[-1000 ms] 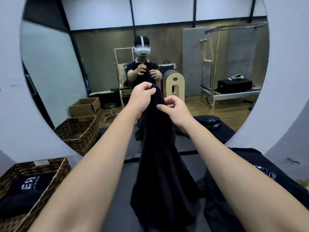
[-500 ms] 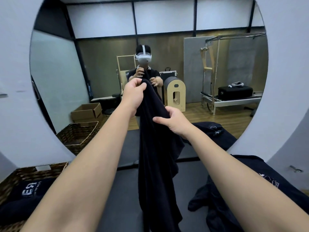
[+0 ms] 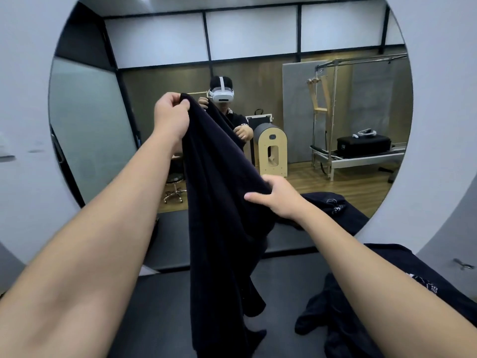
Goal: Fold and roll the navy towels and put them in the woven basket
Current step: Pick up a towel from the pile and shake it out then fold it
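Two hands up, one navy towel (image 3: 222,202) between them, held in the air above the dark desk (image 3: 160,306). Left hand (image 3: 171,117), raised high, pinches a top corner tight. Right hand (image 3: 277,197), lower and to the right, grips the towel's edge partway down, fingers curled into the cloth. Towel hangs long and bunched, tail reaching toward the desk. Further right, more navy towels (image 3: 361,311) lie in a loose heap on the desk. Woven basket not in view. Judged step: opening out the towel before folding. Next move likely calls for the right hand to find the matching corner, then spread the cloth flat.
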A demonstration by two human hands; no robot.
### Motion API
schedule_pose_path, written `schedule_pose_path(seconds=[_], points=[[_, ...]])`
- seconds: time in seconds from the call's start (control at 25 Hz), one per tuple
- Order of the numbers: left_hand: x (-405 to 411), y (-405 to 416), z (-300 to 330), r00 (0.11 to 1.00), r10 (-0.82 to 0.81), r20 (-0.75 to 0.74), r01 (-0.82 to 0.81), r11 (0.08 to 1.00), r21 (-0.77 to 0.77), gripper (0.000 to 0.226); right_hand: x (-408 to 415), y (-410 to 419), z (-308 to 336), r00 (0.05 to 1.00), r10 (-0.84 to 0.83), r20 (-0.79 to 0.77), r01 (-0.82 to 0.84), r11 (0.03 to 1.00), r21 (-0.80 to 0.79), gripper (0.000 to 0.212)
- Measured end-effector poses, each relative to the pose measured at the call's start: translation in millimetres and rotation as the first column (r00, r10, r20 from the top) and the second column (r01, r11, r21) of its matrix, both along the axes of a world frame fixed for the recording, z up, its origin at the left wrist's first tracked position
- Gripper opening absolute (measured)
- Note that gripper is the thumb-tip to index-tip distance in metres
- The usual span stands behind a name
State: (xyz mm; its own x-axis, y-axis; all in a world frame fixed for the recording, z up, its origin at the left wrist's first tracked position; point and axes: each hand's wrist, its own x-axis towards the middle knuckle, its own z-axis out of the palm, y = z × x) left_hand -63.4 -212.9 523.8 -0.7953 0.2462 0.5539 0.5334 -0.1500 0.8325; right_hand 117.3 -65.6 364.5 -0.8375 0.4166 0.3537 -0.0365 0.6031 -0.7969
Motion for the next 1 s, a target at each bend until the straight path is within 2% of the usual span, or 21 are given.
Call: schedule_pose_path(seconds=[0.08,0.16,0.24,0.36,0.48,0.6,0.8,0.92,1.0], points=[[-3.6,-2.8,10.4,1.000,0.027,0.001,-0.027,0.999,0.023,0.024,-2.1,3.6,-8.1,0.960,0.035,0.280,-0.054,0.996,0.064,0.042],[-8.3,-5.8,17.7,0.999,0.035,0.003,-0.035,0.999,0.038,0.022,-3.0,5.4,-19.0,0.905,-0.098,0.413,0.011,0.978,0.209,0.065],[-14.6,-10.2,20.4,0.998,0.057,0.010,-0.058,0.998,0.033,0.023,-2.3,12.0,-18.2,0.919,-0.234,0.317,0.135,0.943,0.306,0.069],[-27.5,-21.9,21.1,0.994,0.110,0.026,-0.111,0.993,0.029,0.024,11.3,20.0,10.8,0.917,-0.396,0.053,0.345,0.851,0.397,0.043],[-39.5,-33.6,23.8,0.987,0.154,0.038,-0.155,0.988,0.025,0.023,21.1,27.4,50.3,0.871,-0.484,-0.082,0.451,0.723,0.524,0.038],[-45.1,-40.2,25.8,0.981,0.161,0.104,-0.168,0.984,0.058,0.021,13.4,32.9,77.6,0.801,-0.582,-0.138,0.517,0.556,0.651,0.034],[-48.6,-45.2,27.7,0.973,0.165,0.163,-0.184,0.977,0.109,0.014,11.3,33.9,138.7,0.683,-0.723,-0.107,0.550,0.412,0.726,0.009],[-46.7,-46.3,41.2,0.977,0.157,0.142,-0.175,0.976,0.130,0.012,12.3,34.1,168.0,0.613,-0.775,-0.156,0.599,0.326,0.731,0.018],[-44.1,-48.0,55.2,0.979,0.161,0.125,-0.179,0.973,0.147,0.008,10.5,32.7,183.0,0.604,-0.766,-0.219,0.631,0.292,0.719,0.027]])
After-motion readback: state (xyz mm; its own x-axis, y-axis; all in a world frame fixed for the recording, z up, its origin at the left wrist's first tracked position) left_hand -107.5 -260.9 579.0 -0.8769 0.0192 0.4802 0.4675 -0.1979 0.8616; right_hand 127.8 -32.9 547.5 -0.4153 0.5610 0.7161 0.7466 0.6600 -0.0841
